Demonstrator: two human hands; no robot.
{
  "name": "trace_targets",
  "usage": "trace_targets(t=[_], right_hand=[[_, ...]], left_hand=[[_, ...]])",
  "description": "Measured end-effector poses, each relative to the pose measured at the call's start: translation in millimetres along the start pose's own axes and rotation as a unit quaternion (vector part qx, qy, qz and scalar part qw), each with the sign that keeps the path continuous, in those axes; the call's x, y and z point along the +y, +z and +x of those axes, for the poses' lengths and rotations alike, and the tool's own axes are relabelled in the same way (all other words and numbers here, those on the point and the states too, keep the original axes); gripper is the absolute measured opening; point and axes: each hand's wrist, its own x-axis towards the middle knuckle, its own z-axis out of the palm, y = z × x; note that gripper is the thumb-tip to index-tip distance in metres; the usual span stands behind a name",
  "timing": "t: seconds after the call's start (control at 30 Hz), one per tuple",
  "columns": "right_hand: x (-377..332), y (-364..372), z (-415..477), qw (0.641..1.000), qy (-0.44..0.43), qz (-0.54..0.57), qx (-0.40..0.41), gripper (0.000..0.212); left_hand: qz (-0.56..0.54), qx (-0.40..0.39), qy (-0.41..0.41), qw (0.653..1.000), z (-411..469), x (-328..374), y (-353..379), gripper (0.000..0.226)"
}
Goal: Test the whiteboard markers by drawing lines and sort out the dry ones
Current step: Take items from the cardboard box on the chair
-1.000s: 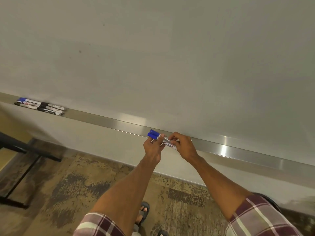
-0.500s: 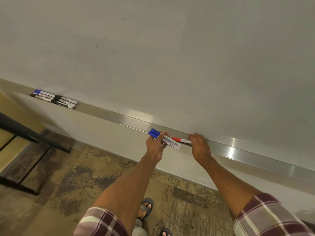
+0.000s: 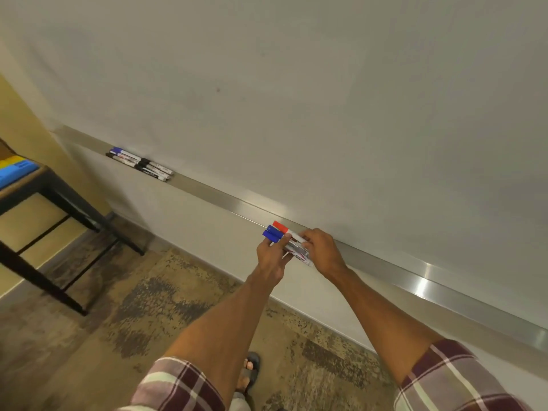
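Two blue-capped markers [image 3: 272, 234] gripped in the left hand [image 3: 271, 258], right hand [image 3: 324, 252] pinching a red-capped marker [image 3: 281, 226] against them just off the metal tray [image 3: 415, 274]; best to square the caps and bundle tight before uncapping one; blank whiteboard [image 3: 296, 114] above, spare markers [image 3: 139, 163] far left on tray, mottled carpet [image 3: 148, 292] below.

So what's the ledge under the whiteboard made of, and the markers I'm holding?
The ledge looks like brushed metal, probably aluminium: it is silvery grey with streaky bright glare. The markers look like plastic: they have smooth white printed barrels with solid blue and red caps that are slightly glossy.
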Motion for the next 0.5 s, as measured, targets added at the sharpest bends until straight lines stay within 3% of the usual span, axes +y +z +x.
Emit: trace_targets(t=[0.23, 0.43, 0.5], right_hand=[[-49.2, 20.7, 1.6, 0.998, -0.051, 0.008, -0.04, 0.027], [-103.1, 43.4, 2.2, 0.991, -0.116, 0.038, -0.062, 0.029], [-121.0, 55.5, 5.8, 0.992, -0.089, 0.088, -0.034, 0.034]], left_hand=[[0.0, 0.029, 0.033, 0.999, -9.0, 29.7, -31.9, 0.021], [-0.037, 0.088, 0.061, 0.994, -9.5, 66.4, -76.4, 0.034], [-0.053, 0.099, 0.068, 0.991, -10.6, 82.5, -93.3, 0.033]])
